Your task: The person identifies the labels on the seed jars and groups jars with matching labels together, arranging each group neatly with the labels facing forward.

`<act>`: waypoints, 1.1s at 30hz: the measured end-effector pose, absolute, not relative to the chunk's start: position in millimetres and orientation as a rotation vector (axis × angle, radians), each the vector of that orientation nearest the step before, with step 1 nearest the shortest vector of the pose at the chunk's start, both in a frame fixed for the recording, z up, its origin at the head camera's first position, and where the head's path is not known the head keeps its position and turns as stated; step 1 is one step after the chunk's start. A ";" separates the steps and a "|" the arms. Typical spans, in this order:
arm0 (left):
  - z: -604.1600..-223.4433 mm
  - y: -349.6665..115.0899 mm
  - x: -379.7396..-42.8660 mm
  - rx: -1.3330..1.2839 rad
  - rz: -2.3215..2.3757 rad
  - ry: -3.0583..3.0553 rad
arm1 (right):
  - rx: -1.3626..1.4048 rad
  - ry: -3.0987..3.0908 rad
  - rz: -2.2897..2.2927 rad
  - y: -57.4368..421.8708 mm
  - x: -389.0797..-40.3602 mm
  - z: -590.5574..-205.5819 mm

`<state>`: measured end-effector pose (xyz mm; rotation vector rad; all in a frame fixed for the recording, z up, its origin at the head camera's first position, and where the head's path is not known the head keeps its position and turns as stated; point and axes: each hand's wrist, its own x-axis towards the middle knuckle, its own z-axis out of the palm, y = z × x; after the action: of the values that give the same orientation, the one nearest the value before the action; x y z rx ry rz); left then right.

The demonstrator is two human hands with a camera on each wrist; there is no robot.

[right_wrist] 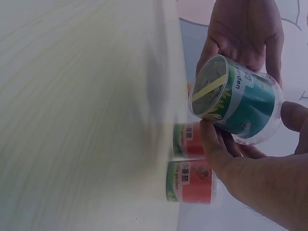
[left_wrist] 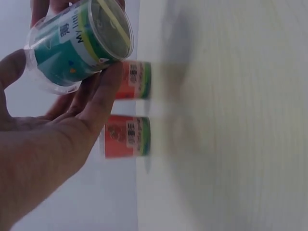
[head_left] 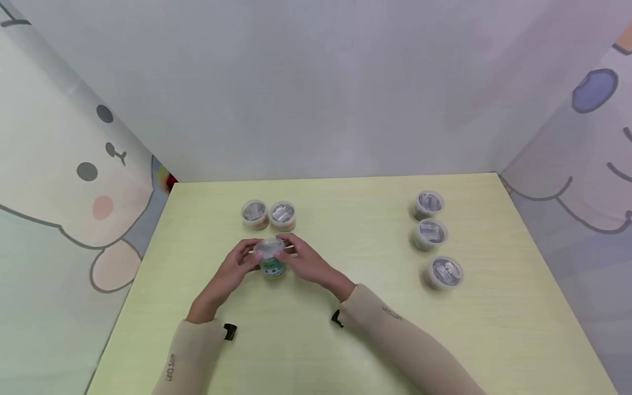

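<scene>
Both hands grip one clear plastic cup (head_left: 272,266) with a green printed label and a clear lid. My left hand (head_left: 238,266) holds its left side, thumb at the lid rim and fingers round the wall. From the other side my right hand (head_left: 307,261) grips it the same way. The wrist views show the cup (left_wrist: 72,45) tilted and raised off the table, a yellow strip across its bottom. Just beyond it stand two red-labelled cups (head_left: 254,214) (head_left: 283,215), side by side, with silvery contents under their lids.
On the right of the pale yellow table (head_left: 355,230) three more lidded cups (head_left: 429,203) (head_left: 430,234) (head_left: 444,272) form a rough column. A grey-white wall (head_left: 326,93) rises behind the table. Panels with cartoon animal prints (head_left: 59,153) flank both sides.
</scene>
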<state>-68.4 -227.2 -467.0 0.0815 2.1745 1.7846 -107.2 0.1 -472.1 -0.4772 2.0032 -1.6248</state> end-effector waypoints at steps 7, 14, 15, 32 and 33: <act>-473.5 -249.8 -68.0 0.055 1.765 2.185 | -0.520 1.995 -1.623 -22.1 -112.2 -481.6; -478.8 -265.2 -67.1 0.047 1.752 2.191 | -0.608 2.002 -1.631 -35.5 -113.2 -487.9; -479.3 -266.7 -66.7 0.052 1.748 2.196 | -0.621 1.999 -1.637 -36.9 -112.9 -488.4; -490.2 -284.4 -62.5 0.067 1.731 2.221 | -0.683 2.121 -1.533 -56.1 -105.5 -490.5; -490.4 -285.2 -62.3 0.069 1.733 2.224 | -0.685 2.134 -1.521 -57.0 -105.4 -490.2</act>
<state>-62.3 -285.2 -490.4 0.0690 2.2238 1.7331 -105.4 -57.0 -490.2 -0.6849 2.1337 -1.5215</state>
